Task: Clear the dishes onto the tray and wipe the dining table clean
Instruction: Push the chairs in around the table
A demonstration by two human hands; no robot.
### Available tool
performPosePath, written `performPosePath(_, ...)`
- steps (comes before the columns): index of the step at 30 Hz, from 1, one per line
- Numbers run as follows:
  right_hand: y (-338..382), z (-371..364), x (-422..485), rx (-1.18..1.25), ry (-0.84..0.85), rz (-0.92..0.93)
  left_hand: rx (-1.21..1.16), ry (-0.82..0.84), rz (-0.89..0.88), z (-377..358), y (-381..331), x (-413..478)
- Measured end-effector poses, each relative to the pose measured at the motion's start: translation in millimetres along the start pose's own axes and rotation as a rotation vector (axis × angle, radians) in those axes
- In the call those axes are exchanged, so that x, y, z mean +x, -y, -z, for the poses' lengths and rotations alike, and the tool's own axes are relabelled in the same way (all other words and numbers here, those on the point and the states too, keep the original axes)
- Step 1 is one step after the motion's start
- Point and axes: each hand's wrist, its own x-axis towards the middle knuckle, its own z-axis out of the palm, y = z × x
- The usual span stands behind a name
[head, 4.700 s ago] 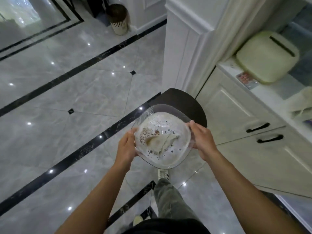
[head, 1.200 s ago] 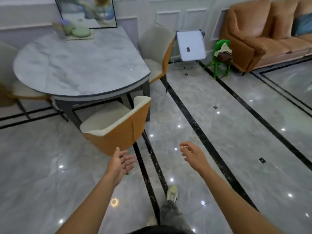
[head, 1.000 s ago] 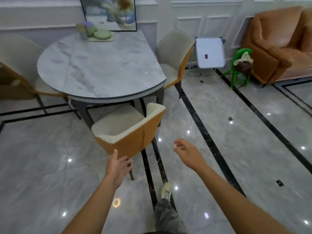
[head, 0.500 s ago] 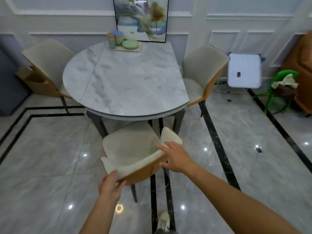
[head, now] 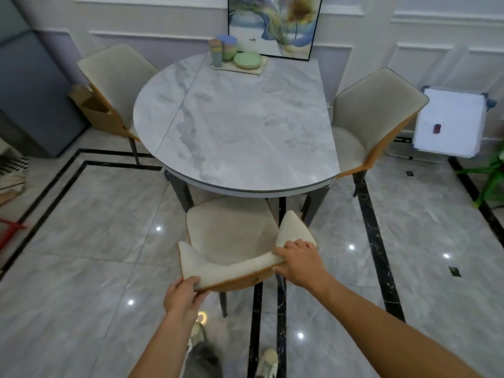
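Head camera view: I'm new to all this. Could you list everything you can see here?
table: 1, grey-white marble, centre
tray: 1, cream, table's far edge
plate: 1, green, on tray
cups: two stacks, pastel, on tray left of plate
near chair: 1, cream with orange back, this side of table
chairs: 2 more, same colours, table's left and right
painting: 1, blue and yellow, against wall behind table
whiteboard: 1, white, far right
box: 1, brown cardboard, behind left chair
left hand: grips near chair's back, left end
right hand: grips it, right end
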Motion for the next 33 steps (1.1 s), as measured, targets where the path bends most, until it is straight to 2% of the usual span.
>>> performPosePath(13, 20, 5, 50, -0.021, -0.088, -0.144, 0.138, 0.1, -0.055, -55, -78, 53)
performPosePath(23, 20, 14, 93, -0.021, -0.108, -0.189, 0.354, 0.043, -0.047, -103, -121, 95)
performPosePath(33, 12, 23, 122, -0.019, -0.114, -0.202, 0.417, 0.066, -0.018, -121, -144, 116)
